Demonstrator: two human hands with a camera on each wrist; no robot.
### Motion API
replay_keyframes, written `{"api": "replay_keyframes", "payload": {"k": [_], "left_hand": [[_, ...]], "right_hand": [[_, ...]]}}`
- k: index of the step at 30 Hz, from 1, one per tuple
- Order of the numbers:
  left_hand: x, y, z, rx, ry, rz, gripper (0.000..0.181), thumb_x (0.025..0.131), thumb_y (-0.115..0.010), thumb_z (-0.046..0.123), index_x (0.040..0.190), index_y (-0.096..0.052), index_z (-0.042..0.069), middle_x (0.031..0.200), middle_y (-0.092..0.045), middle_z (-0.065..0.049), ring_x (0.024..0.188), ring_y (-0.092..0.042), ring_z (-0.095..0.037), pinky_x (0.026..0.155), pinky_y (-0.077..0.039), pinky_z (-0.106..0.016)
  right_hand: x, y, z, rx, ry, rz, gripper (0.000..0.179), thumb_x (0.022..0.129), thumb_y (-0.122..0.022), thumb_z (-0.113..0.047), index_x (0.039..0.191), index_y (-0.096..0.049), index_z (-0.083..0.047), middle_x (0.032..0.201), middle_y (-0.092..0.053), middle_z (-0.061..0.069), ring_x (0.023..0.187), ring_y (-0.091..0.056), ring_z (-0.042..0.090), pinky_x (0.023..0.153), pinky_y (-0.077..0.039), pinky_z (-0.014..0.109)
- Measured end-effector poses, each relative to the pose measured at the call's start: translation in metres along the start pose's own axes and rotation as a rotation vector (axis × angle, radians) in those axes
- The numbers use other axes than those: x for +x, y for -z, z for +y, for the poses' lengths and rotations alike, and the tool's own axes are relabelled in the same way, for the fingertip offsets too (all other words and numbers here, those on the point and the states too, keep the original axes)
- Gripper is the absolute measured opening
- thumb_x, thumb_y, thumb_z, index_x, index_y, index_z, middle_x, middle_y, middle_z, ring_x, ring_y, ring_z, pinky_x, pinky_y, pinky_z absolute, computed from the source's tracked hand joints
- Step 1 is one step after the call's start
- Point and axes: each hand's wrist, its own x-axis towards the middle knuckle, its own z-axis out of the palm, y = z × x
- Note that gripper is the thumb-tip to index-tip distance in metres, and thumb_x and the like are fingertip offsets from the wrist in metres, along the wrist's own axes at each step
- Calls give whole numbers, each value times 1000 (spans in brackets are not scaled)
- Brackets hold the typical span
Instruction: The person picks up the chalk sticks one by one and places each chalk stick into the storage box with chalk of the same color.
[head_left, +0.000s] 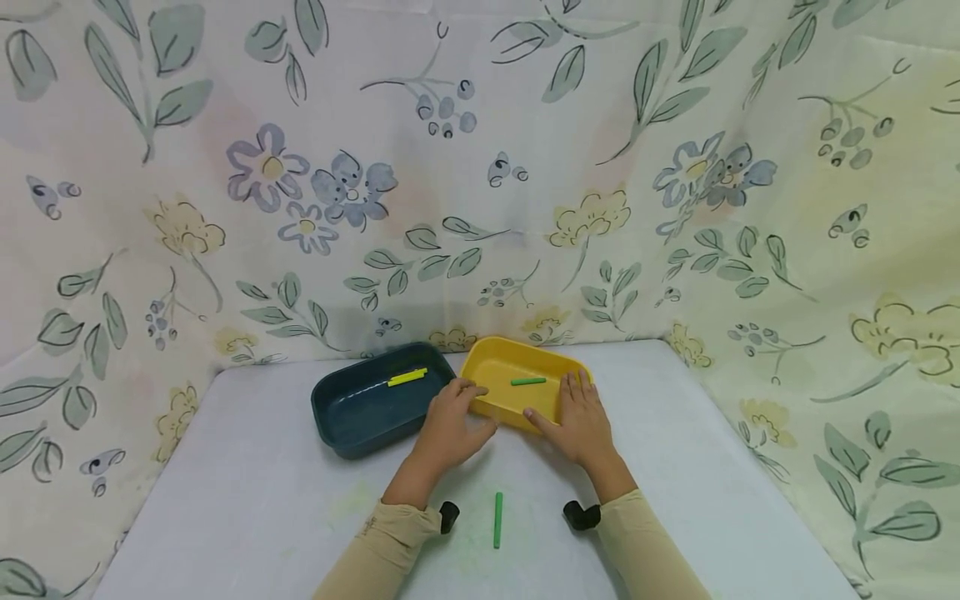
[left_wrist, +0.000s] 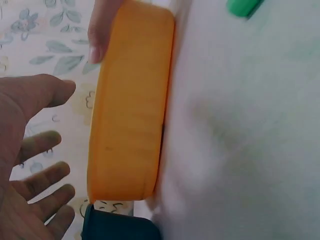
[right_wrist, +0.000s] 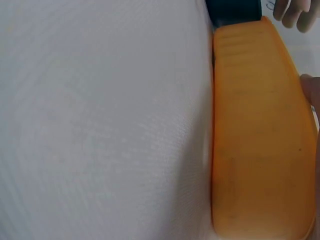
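Observation:
A yellow plastic tray [head_left: 517,354] sits at the back of the table with a short green stick [head_left: 528,381] lying in it. My left hand [head_left: 448,425] hovers at its front left corner; in the left wrist view its spread fingers [left_wrist: 42,175] stand apart from the tray and hold nothing. My right hand [head_left: 581,421] rests on the tray's right end, its fairly straight fingers over the rim and its thumb at the front rim. Left of the yellow tray stands a dark teal tray [head_left: 360,429] holding yellow sticks [head_left: 407,377].
Another green stick [head_left: 498,520] lies on the white tablecloth [head_left: 247,483] between the forearms. Behind the trays hangs a floral cloth [head_left: 450,192], which also runs along both sides. A black wrist camera [head_left: 582,516] sits at the right cuff.

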Motion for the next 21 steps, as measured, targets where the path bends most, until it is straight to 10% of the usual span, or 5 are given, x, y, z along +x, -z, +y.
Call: {"api": "replay_keyframes", "payload": {"k": [21], "left_hand": [[-47,1,-2,-68,-60,-116,46,95,-81,38,135,-69,18,134,-61,3,124,-59,-16,108,-54,-44]], "right_hand": [[0,-1,-3,-18,3,-3,118,95,-46,-84,163,-25,10,174,-21,27,166,-6,41,134,-11,57]]}}
